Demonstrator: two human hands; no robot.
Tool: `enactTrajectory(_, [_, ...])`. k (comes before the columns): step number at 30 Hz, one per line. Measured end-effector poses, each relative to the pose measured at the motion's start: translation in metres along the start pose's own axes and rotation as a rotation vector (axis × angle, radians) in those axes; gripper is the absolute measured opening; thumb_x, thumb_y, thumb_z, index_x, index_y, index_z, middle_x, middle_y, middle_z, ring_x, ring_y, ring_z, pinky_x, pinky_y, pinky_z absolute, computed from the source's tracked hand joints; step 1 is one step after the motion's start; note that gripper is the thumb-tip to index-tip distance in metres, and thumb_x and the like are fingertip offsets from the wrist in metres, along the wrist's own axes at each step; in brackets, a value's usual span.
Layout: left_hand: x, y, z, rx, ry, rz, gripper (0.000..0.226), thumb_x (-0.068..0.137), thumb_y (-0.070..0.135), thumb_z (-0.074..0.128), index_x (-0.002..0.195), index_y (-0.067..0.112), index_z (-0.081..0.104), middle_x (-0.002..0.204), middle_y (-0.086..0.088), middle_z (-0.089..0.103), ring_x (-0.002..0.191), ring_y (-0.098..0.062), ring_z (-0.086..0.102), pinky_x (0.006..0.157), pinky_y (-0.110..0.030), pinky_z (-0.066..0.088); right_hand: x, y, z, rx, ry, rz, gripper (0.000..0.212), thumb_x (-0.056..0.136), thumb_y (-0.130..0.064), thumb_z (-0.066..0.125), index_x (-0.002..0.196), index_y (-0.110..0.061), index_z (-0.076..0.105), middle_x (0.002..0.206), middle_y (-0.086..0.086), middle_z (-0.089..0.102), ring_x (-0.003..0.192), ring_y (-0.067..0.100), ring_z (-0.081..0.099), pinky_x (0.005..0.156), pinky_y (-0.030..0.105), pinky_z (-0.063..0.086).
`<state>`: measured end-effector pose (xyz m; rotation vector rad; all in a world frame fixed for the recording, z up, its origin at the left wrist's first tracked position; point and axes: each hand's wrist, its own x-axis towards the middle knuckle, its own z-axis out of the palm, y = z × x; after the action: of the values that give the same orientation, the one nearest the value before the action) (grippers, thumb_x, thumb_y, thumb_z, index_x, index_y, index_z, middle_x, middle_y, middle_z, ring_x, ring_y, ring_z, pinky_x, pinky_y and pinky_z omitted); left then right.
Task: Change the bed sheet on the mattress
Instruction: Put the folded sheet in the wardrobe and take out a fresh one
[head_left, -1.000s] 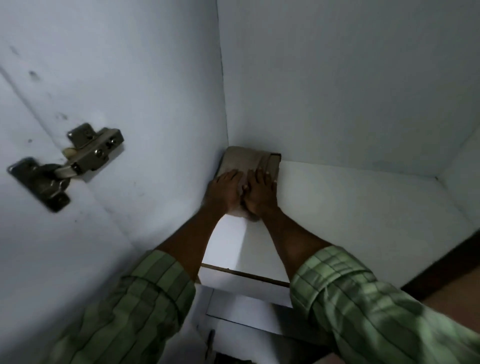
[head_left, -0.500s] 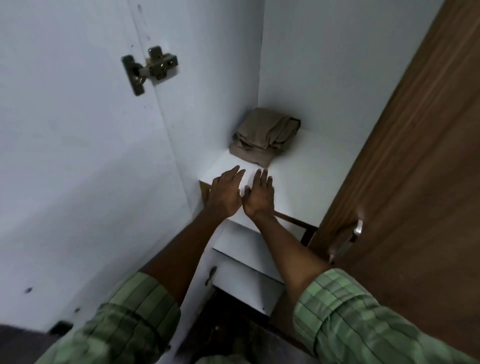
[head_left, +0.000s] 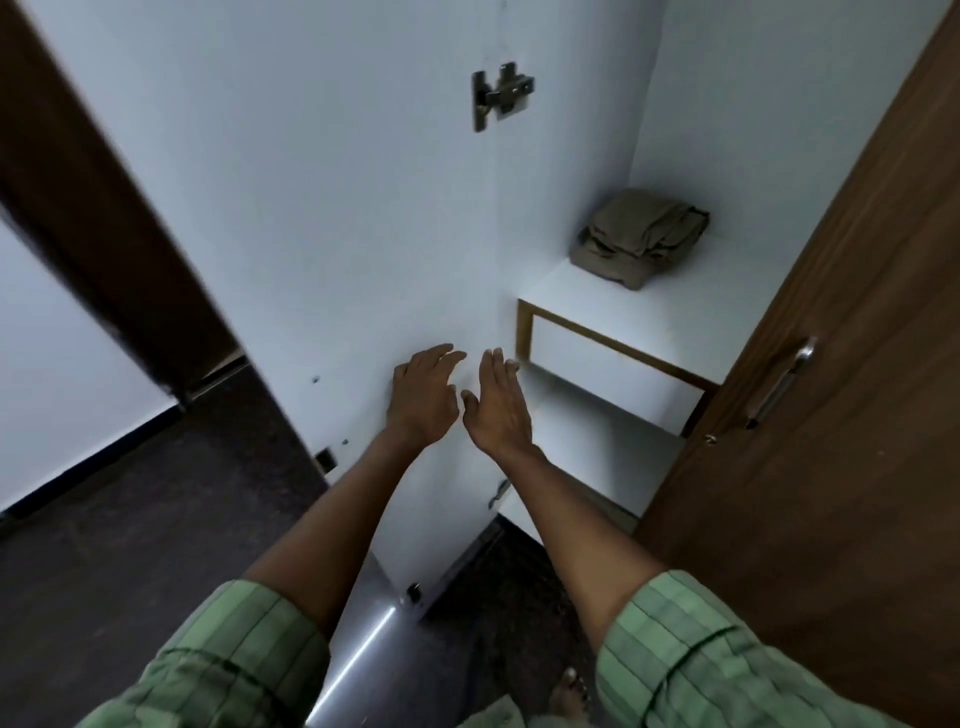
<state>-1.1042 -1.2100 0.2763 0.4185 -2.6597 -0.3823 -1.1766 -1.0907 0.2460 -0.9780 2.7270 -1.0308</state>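
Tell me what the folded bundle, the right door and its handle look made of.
Folded bundle: soft tan fabric, creased and slumped. Right door: brown wood or wood-look laminate, with visible grain. Handle: shiny metal, with bright glints.

Nothing readable anywhere here, no labels, brands, numbers or signs on any of the stuff in view.

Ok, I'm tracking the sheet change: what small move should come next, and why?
Probably swing the white wardrobe door shut: the folded brown sheet lies on the shelf, and both the left hand and right hand are open, holding nothing.
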Motion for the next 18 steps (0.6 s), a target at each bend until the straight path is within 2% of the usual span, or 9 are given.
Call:
enactTrajectory(2, [-0.035,-0.021,-0.034,0.006,0.091,-0.026,0.044,0.091,0.013,0.064,0.132,0.027,0.064,0.14,0.003,0.06,0.132,-0.021,0.051,0.109,-0.042,0.038,-0.021,-0.029,0.018,-0.028,-0.048,-0.072,0.071,0.109,-0.03,0.044,0.166,-0.015,0.005,0.173,0.009,-0.003,0.16,0.029,-0.004,0.129,0.044,0.008])
enactTrajectory(4, [-0.068,-0.037,-0.064,-0.004,0.274,-0.014,0.028,0.089,0.01,0.063,0.112,0.024,0.07,0.118,0.003,0.067,0.112,-0.02,0.058,0.096,-0.036,0.046,-0.037,-0.054,0.031,-0.056,-0.086,-0.146,0.072,0.109,-0.031,0.046,0.166,-0.022,0.003,0.173,0.006,-0.005,0.16,0.027,-0.004,0.129,0.043,0.009])
enactTrajectory(6, [-0.099,-0.047,-0.089,-0.002,0.456,-0.052,0.016,0.088,0.007,0.061,0.099,0.018,0.066,0.105,0.0,0.063,0.099,-0.016,0.055,0.082,-0.029,0.046,-0.053,-0.075,0.044,-0.088,-0.108,-0.208,0.074,0.108,-0.03,0.049,0.166,-0.026,0.004,0.173,0.006,-0.004,0.16,0.029,-0.002,0.128,0.043,0.014])
enactTrajectory(8, [-0.117,-0.055,-0.102,-0.042,0.578,-0.215,0.013,0.087,0.013,0.059,0.1,0.015,0.058,0.106,-0.003,0.054,0.097,-0.015,0.048,0.078,-0.026,0.042,-0.063,-0.093,0.051,-0.118,-0.109,-0.255,0.075,0.106,-0.03,0.052,0.166,-0.026,0.006,0.173,0.008,-0.002,0.159,0.032,0.002,0.127,0.044,0.019])
enactTrajectory(10, [-0.126,-0.064,-0.107,-0.18,0.655,-0.455,0.025,0.087,0.022,0.063,0.108,0.015,0.051,0.113,-0.004,0.048,0.101,-0.015,0.045,0.085,-0.03,0.045,-0.072,-0.111,0.052,-0.141,-0.118,-0.301,0.076,0.105,-0.029,0.053,0.166,-0.025,0.007,0.173,0.009,-0.001,0.159,0.033,0.004,0.126,0.045,0.02])
enactTrajectory(11, [-0.128,-0.069,-0.107,-0.29,0.642,-0.548,0.034,0.088,0.029,0.065,0.114,0.016,0.048,0.117,-0.003,0.047,0.104,-0.015,0.046,0.092,-0.036,0.047,-0.076,-0.117,0.053,-0.155,-0.118,-0.32,0.076,0.105,-0.03,0.053,0.166,-0.025,0.007,0.173,0.008,-0.001,0.159,0.033,0.004,0.126,0.045,0.019])
enactTrajectory(13, [-0.128,-0.074,-0.104,-0.58,0.473,-0.647,0.047,0.092,0.047,0.06,0.129,0.024,0.04,0.124,0.0,0.051,0.112,-0.017,0.053,0.103,-0.05,0.047,-0.081,-0.126,0.052,-0.187,-0.122,-0.333,0.077,0.105,-0.03,0.053,0.166,-0.026,0.006,0.173,0.008,-0.002,0.159,0.032,0.003,0.126,0.045,0.018])
enactTrajectory(15, [-0.124,-0.071,-0.103,-0.834,0.329,-0.705,0.053,0.096,0.059,0.048,0.137,0.028,0.035,0.128,-0.001,0.055,0.116,-0.021,0.058,0.105,-0.054,0.049,-0.084,-0.13,0.049,-0.22,-0.131,-0.332,0.077,0.105,-0.03,0.053,0.166,-0.026,0.005,0.173,0.007,-0.004,0.159,0.032,0.001,0.127,0.046,0.017])
enactTrajectory(18, [-0.117,-0.067,-0.108,-0.912,0.363,-0.789,0.06,0.096,0.069,0.033,0.133,0.023,0.044,0.122,-0.004,0.061,0.112,-0.022,0.06,0.1,-0.05,0.051,-0.089,-0.127,0.045,-0.248,-0.143,-0.335,0.077,0.105,-0.03,0.053,0.166,-0.027,0.006,0.173,0.007,-0.005,0.159,0.032,0.0,0.128,0.05,0.017])
